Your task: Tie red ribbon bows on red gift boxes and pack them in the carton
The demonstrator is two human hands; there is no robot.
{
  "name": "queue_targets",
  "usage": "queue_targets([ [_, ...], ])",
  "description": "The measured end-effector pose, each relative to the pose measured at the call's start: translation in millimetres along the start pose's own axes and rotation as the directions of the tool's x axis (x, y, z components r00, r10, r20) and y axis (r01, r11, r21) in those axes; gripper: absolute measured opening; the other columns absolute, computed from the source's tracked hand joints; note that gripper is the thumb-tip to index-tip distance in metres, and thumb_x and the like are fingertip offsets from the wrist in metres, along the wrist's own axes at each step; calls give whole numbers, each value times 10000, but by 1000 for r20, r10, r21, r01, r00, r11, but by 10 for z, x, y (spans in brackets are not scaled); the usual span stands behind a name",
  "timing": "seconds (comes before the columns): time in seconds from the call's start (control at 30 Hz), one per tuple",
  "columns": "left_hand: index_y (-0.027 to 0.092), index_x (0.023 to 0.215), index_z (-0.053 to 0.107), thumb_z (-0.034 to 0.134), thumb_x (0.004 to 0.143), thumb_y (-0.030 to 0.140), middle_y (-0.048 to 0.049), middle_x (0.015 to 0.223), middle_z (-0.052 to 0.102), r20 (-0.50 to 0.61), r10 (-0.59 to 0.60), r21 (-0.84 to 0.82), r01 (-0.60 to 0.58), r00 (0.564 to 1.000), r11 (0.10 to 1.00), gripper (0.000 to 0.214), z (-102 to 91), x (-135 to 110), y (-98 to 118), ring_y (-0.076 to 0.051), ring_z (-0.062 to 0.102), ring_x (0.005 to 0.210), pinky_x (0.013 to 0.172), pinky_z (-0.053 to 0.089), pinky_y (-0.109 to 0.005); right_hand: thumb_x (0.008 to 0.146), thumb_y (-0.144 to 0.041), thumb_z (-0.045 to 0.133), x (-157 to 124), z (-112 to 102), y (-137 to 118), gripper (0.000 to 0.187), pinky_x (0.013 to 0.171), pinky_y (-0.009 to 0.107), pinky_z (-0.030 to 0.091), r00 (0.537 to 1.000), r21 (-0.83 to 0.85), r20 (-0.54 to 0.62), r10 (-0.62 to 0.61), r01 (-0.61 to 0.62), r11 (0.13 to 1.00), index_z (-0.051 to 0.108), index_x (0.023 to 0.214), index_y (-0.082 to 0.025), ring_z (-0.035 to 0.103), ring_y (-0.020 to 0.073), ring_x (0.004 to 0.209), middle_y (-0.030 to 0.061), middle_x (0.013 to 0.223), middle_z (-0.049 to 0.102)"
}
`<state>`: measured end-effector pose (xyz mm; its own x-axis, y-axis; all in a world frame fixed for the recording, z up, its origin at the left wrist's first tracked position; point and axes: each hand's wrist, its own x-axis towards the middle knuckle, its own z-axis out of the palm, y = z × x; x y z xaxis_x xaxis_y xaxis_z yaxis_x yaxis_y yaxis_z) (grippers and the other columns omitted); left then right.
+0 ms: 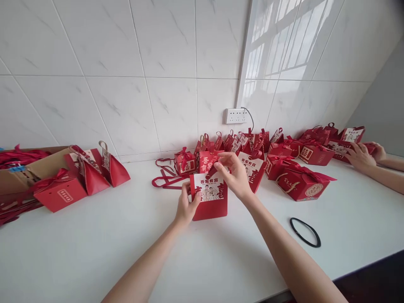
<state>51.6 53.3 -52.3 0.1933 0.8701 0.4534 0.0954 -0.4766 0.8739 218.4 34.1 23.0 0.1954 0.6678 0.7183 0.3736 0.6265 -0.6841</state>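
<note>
A red gift box (210, 198) with a white printed panel stands on the white counter (94, 252) in front of me. My left hand (187, 206) grips its left side, fingers closed round the edge. My right hand (235, 174) pinches the box's top flap at its upper right. Loose red ribbons (166, 174) lie just behind the box on the left.
Several finished red boxes (299, 181) crowd the back and right. More red boxes (88, 172) and a cardboard carton (28, 168) sit at the left. A black hair band (304, 231) lies right of my arm. Another person's hands (362, 155) work at far right. A wall socket (235, 115) is behind.
</note>
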Motion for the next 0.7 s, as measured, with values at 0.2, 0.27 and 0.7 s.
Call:
queue_targets([
  [0.2, 211, 1016, 420, 534, 818, 378, -32, 892, 651, 33, 13, 0, -13, 999, 1000, 283, -19, 17, -3, -170, 632, 784, 703, 501, -293, 790, -395, 630, -158, 49, 102, 309, 796, 348, 519, 996, -59, -80, -37, 32, 998, 541, 1037, -233, 630, 192, 906, 48, 957, 645],
  [0.27, 211, 1022, 431, 538, 814, 373, -30, 897, 651, 42, 42, 14, -43, 998, 999, 284, -20, 22, -7, -167, 632, 769, 695, 499, -288, 788, -353, 635, -214, 9, 116, 424, 867, 382, 496, 992, -166, 11, -123, 123, 978, 516, 1179, -244, 601, 213, 1000, 68, 1076, 628],
  [0.7, 200, 1158, 504, 585, 708, 272, -76, 1075, 634, 416, 58, 26, -75, 907, 997, 463, -281, 357, 390, -237, 594, 1009, 827, 495, -345, 787, -281, 595, -340, 108, 165, 372, 758, 351, 511, 983, -214, -113, -148, 121, 969, 444, 1125, -235, 610, 193, 885, 50, 947, 586],
])
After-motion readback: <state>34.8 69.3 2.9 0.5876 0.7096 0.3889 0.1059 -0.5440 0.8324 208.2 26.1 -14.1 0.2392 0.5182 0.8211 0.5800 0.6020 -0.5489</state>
